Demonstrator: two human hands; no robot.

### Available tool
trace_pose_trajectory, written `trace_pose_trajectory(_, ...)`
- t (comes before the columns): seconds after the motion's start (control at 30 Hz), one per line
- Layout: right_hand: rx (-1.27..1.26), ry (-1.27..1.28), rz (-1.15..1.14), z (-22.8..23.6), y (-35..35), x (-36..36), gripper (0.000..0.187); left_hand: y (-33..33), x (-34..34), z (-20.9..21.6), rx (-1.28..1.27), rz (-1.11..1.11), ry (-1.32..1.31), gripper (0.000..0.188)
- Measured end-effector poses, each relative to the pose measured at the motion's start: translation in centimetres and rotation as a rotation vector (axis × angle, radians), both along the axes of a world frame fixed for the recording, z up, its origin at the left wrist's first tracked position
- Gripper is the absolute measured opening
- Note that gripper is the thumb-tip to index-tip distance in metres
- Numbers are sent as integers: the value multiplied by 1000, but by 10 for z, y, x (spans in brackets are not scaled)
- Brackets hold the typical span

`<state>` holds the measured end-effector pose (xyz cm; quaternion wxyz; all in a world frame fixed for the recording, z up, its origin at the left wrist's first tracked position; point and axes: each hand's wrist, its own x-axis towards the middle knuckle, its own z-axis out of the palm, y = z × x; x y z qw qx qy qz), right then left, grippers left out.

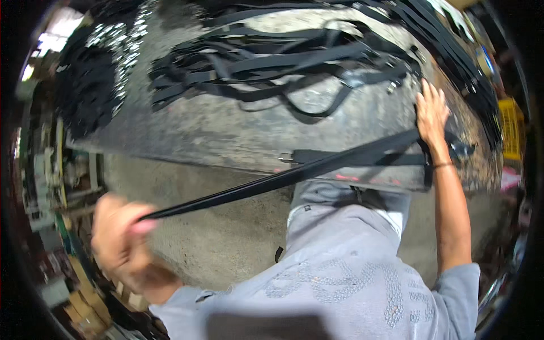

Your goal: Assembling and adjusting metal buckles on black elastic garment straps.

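Observation:
A long black webbing strap [283,178] runs taut and slanting across the table's near edge. Its left end is gripped in my left hand [122,235], which is held off the table to the left and smeared by motion. My right hand [433,110] lies at the table's right end with its fingers stretched out. The strap reaches the base of this hand, and what lies under the palm is hidden. Below the taut strap, another black strap length [320,157] with a metal fitting at its left end lies along the near edge.
A loose heap of black straps [255,65] covers the middle of the worn table [198,136]. Black straps with shiny metal fittings [122,62] are stacked at the far left. More straps [453,51] hang along the right side. Beyond stands a yellow crate [511,129]; cardboard boxes [88,309] sit lower left.

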<state>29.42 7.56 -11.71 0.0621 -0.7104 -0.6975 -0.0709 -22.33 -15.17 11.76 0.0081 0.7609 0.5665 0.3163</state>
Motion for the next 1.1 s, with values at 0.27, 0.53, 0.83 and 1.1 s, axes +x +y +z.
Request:
trace_pose_trajectory(0.27, -28, -32, 6, -5, -17, -15, 64, 73, 50, -171, -484, 11, -302, 16)
trace_pose_trajectory(0.53, 81, 744, 213, 33, -27, 24, 69, 96, 115, -193, -388, -15, -60, 19)
trace_pose_trajectory(0.83, -223, 230, 82, 64, -103, 171, 42, 107, 108, -209, -112, 85, -422, 20)
trace_pose_trajectory(1.1, -237, 338, 517, 209, -74, 113, 32, 149, 225, -90, 47, -483, -368, 20)
